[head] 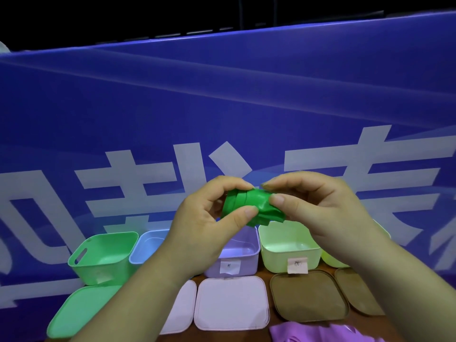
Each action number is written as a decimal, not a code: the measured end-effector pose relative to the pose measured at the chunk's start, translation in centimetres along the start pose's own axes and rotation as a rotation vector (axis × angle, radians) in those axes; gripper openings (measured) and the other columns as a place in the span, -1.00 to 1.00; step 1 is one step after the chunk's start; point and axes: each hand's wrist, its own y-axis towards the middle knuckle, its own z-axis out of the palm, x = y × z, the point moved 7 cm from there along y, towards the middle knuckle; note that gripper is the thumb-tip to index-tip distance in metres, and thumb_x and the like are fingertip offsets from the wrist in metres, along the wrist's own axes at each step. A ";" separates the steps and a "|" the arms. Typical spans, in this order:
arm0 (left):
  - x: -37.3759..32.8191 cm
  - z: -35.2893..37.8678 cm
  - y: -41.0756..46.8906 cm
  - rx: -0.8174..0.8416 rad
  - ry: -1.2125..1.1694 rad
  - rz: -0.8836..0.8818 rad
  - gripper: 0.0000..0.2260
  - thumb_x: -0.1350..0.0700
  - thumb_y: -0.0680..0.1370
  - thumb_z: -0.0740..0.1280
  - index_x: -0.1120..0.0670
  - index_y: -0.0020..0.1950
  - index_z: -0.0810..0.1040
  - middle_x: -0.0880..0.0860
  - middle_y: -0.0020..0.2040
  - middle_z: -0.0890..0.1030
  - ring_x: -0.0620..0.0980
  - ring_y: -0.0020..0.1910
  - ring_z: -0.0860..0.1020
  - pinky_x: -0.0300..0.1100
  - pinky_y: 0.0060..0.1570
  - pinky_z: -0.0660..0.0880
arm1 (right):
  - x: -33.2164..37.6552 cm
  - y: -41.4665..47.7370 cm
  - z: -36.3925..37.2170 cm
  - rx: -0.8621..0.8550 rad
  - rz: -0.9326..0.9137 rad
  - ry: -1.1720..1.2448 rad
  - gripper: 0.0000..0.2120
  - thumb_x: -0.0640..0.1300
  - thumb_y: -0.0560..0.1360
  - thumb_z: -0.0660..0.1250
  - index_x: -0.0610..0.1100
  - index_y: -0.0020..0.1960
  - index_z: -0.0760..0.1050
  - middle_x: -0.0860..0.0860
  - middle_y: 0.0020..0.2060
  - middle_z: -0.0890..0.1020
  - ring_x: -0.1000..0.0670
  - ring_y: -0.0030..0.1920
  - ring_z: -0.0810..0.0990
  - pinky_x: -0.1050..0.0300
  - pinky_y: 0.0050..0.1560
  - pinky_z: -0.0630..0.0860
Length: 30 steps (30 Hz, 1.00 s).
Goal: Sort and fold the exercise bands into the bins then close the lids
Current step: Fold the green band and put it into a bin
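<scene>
Here: brown worktop [222, 338], blue lettered banner [222, 107] behind, dark above. Folded green band [251, 208], long axis left-right, held over the open bins [278, 260]; left hand [209, 218] and right hand [318, 206] each pinch one end.

Five bins [103, 257] (the rightmost half hidden), five lids [230, 303], two bands: green band [249, 206], purple band [308, 333]; two hands: left hand [204, 218], right hand [320, 206].

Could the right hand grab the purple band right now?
Probably not yet: the right hand is pinching the green band with the left hand. The purple band lies uncovered nearby, so letting go should do.
</scene>
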 end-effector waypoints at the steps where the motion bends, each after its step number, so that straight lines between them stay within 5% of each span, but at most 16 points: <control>1: 0.0 0.0 -0.1 -0.009 -0.003 -0.006 -0.76 -0.01 0.46 0.45 -0.13 0.13 0.61 -0.02 0.06 0.64 0.13 0.08 0.63 0.09 0.01 0.65 | 0.0 -0.1 0.1 0.003 -0.016 -0.003 -0.82 -0.14 0.41 0.49 -0.10 0.01 0.68 -0.02 -0.09 0.73 -0.02 -0.05 0.70 0.16 -0.09 0.64; 6: 0.6 0.0 -0.3 -0.036 -0.017 -0.046 -0.78 -0.04 0.46 0.44 -0.17 0.09 0.60 -0.03 0.03 0.64 0.12 0.05 0.63 0.14 0.01 0.64 | -0.6 -0.2 0.7 -0.004 -0.038 -0.059 -0.86 -0.19 0.41 0.47 -0.03 -0.05 0.71 0.03 -0.05 0.72 -0.08 -0.01 0.68 0.00 -0.02 0.66; 10: 1.2 -0.5 -0.8 -0.051 -0.037 -0.075 -0.77 -0.07 0.46 0.42 -0.16 0.11 0.60 -0.02 0.04 0.64 0.12 0.04 0.64 0.18 0.02 0.63 | -1.2 -0.1 1.6 -0.025 0.030 0.051 -0.84 -0.17 0.36 0.46 -0.10 -0.06 0.71 -0.05 -0.12 0.72 -0.08 -0.10 0.71 0.10 -0.15 0.66; 15: 1.3 -2.0 -1.7 -0.083 0.027 -0.030 -0.77 0.00 0.52 0.41 -0.16 0.17 0.61 -0.12 0.11 0.63 0.06 0.11 0.63 0.00 0.04 0.65 | -2.7 -0.1 3.5 -0.036 0.156 0.133 -0.82 -0.07 0.32 0.45 -0.04 -0.10 0.72 -0.08 -0.18 0.72 -0.07 -0.22 0.70 0.22 -0.26 0.60; 19: 1.5 -3.9 -2.7 -0.095 0.084 0.050 -0.84 0.01 0.50 0.39 -0.13 0.07 0.67 -0.10 0.09 0.65 0.06 0.16 0.61 -0.08 0.06 0.62 | -3.8 0.3 5.4 -0.042 0.216 0.192 -0.83 -0.07 0.32 0.45 -0.04 -0.11 0.72 -0.08 -0.15 0.72 -0.06 -0.15 0.72 0.13 -0.21 0.63; 25: 3.5 -8.5 -4.2 -0.054 0.100 -0.044 -0.72 0.08 0.41 0.52 -0.15 0.09 0.69 -0.13 0.12 0.65 -0.05 0.19 0.60 -0.28 0.07 0.56 | -5.2 1.6 10.0 -0.036 0.301 0.254 -0.91 -0.20 0.40 0.45 -0.09 -0.11 0.71 -0.12 -0.14 0.73 -0.09 -0.12 0.72 0.11 -0.20 0.63; 30: 6.0 -13.8 -5.7 -0.104 0.077 -0.095 -0.70 0.17 0.38 0.51 -0.14 0.05 0.70 -0.12 0.09 0.66 0.00 0.15 0.63 -0.17 0.06 0.60 | -5.8 3.0 15.5 -0.047 0.303 0.211 -0.92 -0.26 0.45 0.43 -0.15 -0.09 0.70 -0.12 -0.18 0.72 -0.03 -0.19 0.71 0.21 -0.27 0.61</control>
